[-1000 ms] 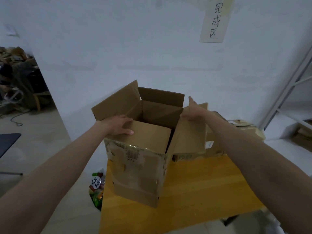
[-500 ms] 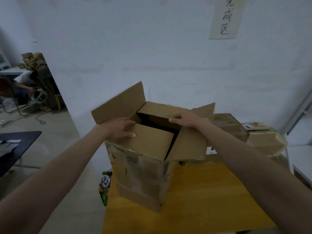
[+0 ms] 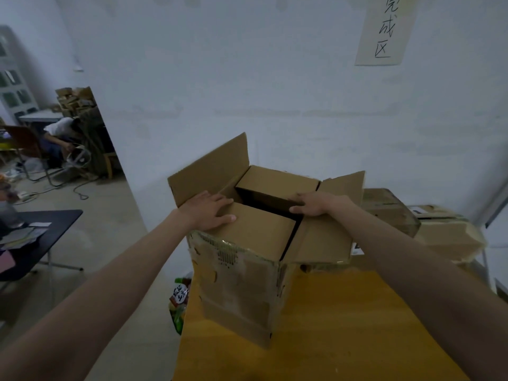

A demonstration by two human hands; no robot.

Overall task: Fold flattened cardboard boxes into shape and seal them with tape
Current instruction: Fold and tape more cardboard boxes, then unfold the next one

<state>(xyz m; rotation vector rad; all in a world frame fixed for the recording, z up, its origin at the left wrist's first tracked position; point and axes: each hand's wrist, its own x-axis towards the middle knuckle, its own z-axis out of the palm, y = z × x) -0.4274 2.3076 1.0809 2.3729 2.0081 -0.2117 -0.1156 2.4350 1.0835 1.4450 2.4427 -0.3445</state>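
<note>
A dim white wall (image 3: 247,78) (paper sign (image 3: 384,31) pinned up), grey floor (image 3: 115,243), black desk (image 3: 41,237) at left.

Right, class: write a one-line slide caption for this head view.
Both hands, left and right, press cardboard box flaps inward on a yellow table.

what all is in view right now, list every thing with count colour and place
cardboard box: one, brown, upright at the near left corner of the table, two top flaps pressed in, two others open
table: one, yellow-orange, lower centre
other boxes: at least two, brown, on the table behind and to the right
paper sign: one, pale with dark writing, on the white wall, top right
snack packets: a few, mixed colours, on the floor beside the table
dark table: one, black, far left
seated person: one, far left background
left hand: flat on the near flap
right hand: pressing the far flap
</note>
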